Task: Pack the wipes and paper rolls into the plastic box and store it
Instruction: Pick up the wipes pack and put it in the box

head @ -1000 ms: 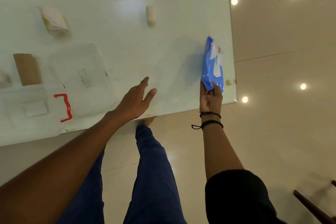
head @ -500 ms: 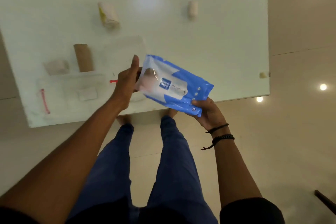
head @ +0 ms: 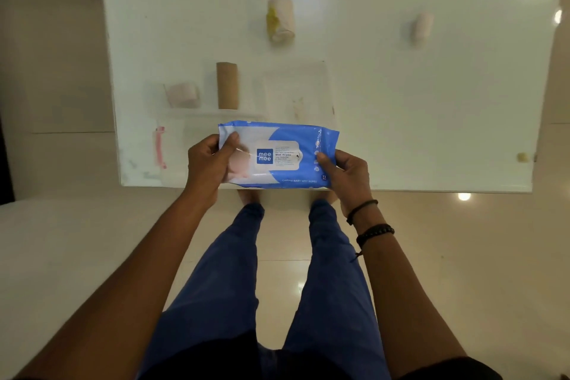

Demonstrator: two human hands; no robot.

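Note:
A blue and white pack of wet wipes (head: 279, 155) is held level over the near edge of the white table (head: 431, 120). My left hand (head: 209, 163) grips its left end and my right hand (head: 348, 173) grips its right end. A clear plastic box (head: 297, 91) lies on the table just beyond the pack. Its clear lid with a red latch (head: 160, 146) lies at the near left, partly hidden by the pack. A brown cardboard tube (head: 227, 85), a small white roll (head: 183, 95), a white and yellow roll (head: 280, 19) and another white roll (head: 422, 27) lie on the table.
A small yellowish scrap (head: 522, 157) sits near the table's right front corner. Glossy floor tiles surround the table, and my legs in blue trousers (head: 234, 271) stand at its near edge.
My right hand picked the wipes pack off the table's right side and brought it to the middle. My left hand took hold of its other end, and the pack turned level.

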